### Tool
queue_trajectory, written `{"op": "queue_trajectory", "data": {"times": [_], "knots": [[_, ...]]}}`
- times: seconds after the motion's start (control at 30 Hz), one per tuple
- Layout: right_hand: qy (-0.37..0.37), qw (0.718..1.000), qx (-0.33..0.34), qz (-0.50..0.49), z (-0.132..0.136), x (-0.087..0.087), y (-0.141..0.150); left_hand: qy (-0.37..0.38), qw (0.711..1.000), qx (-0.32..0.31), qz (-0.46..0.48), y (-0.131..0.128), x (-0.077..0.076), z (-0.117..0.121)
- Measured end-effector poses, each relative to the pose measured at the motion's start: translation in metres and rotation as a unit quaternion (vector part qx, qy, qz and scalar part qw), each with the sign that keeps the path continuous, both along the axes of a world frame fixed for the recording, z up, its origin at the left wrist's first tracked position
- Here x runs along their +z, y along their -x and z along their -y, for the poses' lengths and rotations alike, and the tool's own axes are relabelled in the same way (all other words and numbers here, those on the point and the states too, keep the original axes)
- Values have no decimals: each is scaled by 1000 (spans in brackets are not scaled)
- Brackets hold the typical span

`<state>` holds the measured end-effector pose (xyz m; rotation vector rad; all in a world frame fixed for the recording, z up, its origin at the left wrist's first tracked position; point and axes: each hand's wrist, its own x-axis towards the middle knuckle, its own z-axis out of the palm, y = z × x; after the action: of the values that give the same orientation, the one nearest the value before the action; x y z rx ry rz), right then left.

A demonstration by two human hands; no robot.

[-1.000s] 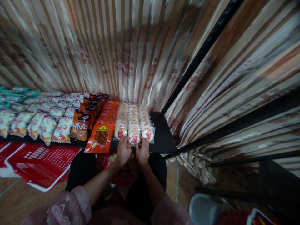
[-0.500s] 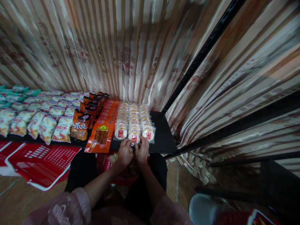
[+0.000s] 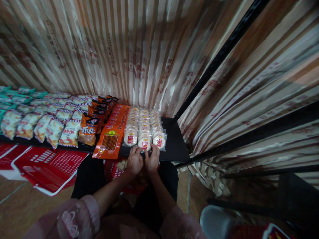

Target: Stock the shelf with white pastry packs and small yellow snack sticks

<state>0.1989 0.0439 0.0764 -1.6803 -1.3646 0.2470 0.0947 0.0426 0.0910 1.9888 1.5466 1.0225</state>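
Observation:
Three rows of clear-wrapped round white crackers with red labels lie on a black shelf (image 3: 175, 139). At the front of the middle row is a cracker packet (image 3: 144, 142). My left hand (image 3: 135, 161) has its fingers curled at this packet's lower left edge. Opposite it, my right hand (image 3: 152, 158) pinches the lower right edge, fingertips reaching up beside the label. The fingertips of both hands are partly hidden. Left of the crackers lies a flat orange bag (image 3: 109, 139) with brown sticks showing through its window.
Orange-black snack bags (image 3: 87, 130), white snack bags (image 3: 69, 132) and green packets (image 3: 25, 98) fill the shelf's left side. Red baskets (image 3: 47, 166) stand below. A black post (image 3: 199, 79) rises at the right before a striped curtain (image 3: 149, 49). A pale stool (image 3: 216, 219) is at lower right.
The view has shifted slightly, so the shelf goods appear a little up and to the right. Both hands stay at the front middle packet, drawn back very slightly from its label.

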Motion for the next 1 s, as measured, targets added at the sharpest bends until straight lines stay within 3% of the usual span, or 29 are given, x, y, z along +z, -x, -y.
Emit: {"op": "queue_trajectory", "data": {"times": [0.33, 0.6, 0.8, 1.0], "knots": [[-42, 999, -13, -10, 14, -2, 8, -3, 1000, -21, -13, 4, -1, 9], [-36, 998, 57, -17, 43, -20, 24, 12, 998, -52, 15, 16, -17, 29], [28, 995, 94, 4, 58, -47, 35, 115, 991, -66, -25, 31, -39, 39], [138, 983, 124, -1, 60, -80, 48, 246, 966, -64, -39, 42, -68, 41]]}}
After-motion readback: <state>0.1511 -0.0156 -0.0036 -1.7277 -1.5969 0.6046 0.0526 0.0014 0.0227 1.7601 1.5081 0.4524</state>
